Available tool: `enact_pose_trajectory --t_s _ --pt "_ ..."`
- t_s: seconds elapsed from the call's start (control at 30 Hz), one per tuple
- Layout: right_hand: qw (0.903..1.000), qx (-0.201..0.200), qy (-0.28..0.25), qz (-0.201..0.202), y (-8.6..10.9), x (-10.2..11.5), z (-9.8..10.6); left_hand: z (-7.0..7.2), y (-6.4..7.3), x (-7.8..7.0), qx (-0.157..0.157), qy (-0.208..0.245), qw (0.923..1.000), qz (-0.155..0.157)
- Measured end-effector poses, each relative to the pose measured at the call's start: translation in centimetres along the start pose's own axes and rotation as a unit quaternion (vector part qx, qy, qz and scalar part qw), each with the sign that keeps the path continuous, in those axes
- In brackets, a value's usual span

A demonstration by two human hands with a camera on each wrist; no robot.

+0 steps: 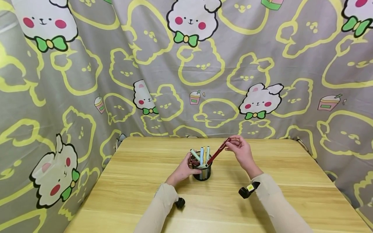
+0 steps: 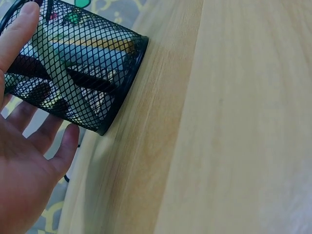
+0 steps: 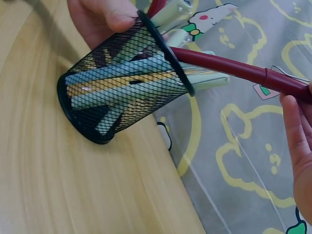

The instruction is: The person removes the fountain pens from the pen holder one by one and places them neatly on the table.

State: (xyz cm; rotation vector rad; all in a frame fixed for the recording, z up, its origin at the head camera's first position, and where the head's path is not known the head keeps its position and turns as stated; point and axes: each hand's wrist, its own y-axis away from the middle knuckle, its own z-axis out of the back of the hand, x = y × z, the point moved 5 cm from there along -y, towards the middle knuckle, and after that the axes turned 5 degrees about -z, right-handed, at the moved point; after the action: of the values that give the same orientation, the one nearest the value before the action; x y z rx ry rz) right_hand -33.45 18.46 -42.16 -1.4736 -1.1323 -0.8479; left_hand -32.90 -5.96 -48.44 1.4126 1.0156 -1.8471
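Observation:
A black mesh pen holder point(image 1: 201, 176) stands on the wooden table, with several pale green, light blue and yellow pens point(image 1: 202, 156) in it. My left hand point(image 1: 183, 171) holds the holder from its left side, thumb and fingers around the mesh point(image 2: 83, 63). Between the thumb and fingers of my right hand point(image 1: 243, 154) is the upper end of a dark red pen point(image 1: 217, 154) with a clip. This pen slants up to the right, its lower part inside the holder's rim in the right wrist view point(image 3: 178, 68). Another dark red item shows near the left fingers, partly hidden.
The wooden table point(image 1: 131, 181) spreads around the holder on all sides. Behind it and to the left hangs a grey curtain point(image 1: 209, 81) with yellow outlines and white cartoon animals. A black wrist camera point(image 1: 247, 191) sits by the right cuff, another point(image 1: 180, 203) by the left.

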Motion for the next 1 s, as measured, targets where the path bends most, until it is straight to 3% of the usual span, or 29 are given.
enact_pose_trajectory --t_s 0.07,0.33,0.67,1.0 --pt "0.9999 -0.008 -0.011 -0.002 -0.1 0.2 0.2 0.1 0.0 0.1 0.001 -0.001 1.0000 -0.003" --pt "0.9985 -0.028 -0.048 0.002 -0.4 0.5 1.1 0.5 -0.8 2.9 -0.009 -0.010 0.9998 -0.012" --pt "0.9990 -0.026 -0.037 -0.002 -0.4 0.5 2.0 0.5 -0.6 2.9 -0.015 -0.009 0.9998 0.004" --pt "0.9985 -0.012 0.024 -0.047 -0.3 -0.9 2.6 0.5 -0.7 2.7 -0.012 0.003 0.9999 0.009"
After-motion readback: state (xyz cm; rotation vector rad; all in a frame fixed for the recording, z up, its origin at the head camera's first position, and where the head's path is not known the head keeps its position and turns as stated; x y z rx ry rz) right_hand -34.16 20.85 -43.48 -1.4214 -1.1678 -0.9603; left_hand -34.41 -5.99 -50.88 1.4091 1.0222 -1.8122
